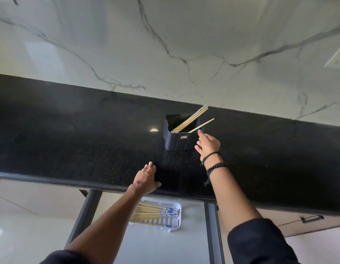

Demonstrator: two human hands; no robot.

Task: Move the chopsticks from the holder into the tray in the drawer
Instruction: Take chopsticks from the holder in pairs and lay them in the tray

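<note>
A dark blue square holder (176, 141) stands on the black counter (70, 141) with a few pale wooden chopsticks (192, 120) leaning out of it to the right. My right hand (208, 144) is just right of the holder, fingers apart, its fingertip close under one chopstick and holding nothing. Flat on the counter's front edge rests my left hand (146, 179), empty. Below the counter the drawer (165, 242) is pulled out. Inside it, a white tray (177, 218) holds several chopsticks (155, 214) with blue-and-white ends, partly hidden by my left forearm.
A marble-patterned wall (165, 44) rises behind the counter, with a white socket plate (337, 59) at the far right. A closed drawer with a dark handle (311, 218) sits to the right of the open one. Pale floor shows at lower left.
</note>
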